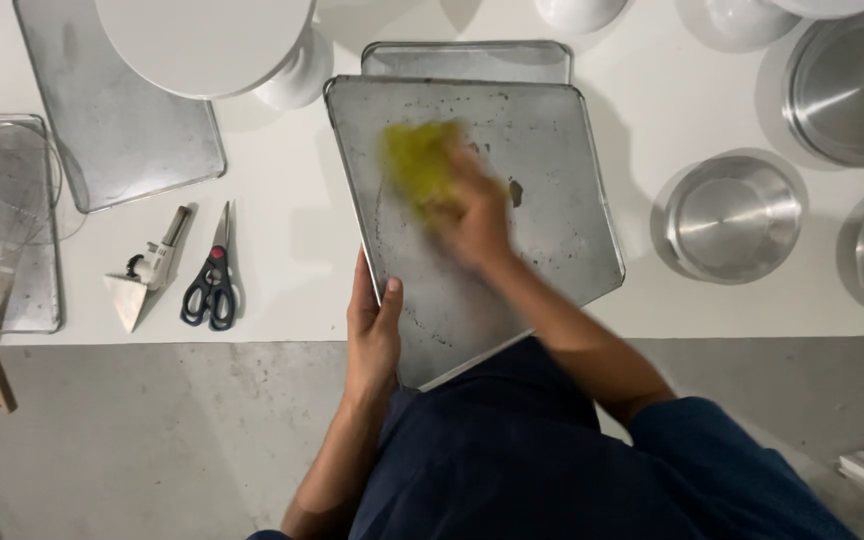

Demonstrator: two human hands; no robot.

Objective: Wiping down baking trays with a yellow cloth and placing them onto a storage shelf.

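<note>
My left hand [373, 335] grips the near left edge of a stained metal baking tray [552, 130], thumb on top. The tray is tilted and juts over the front edge of the white table. My right hand [472, 215] presses a yellow-green sponge [419, 165] onto the tray's upper middle; hand and sponge are blurred by motion. Dark spots mark the tray's surface beside the hand.
A second tray [467, 58] lies behind the first. Black-handled scissors [211, 280] and a scraper [147, 272] lie to the left, with another flat tray [117, 130], a white cake stand [207, 45] and a clear bowl [2, 185]. Round metal pans [734, 218] stand right.
</note>
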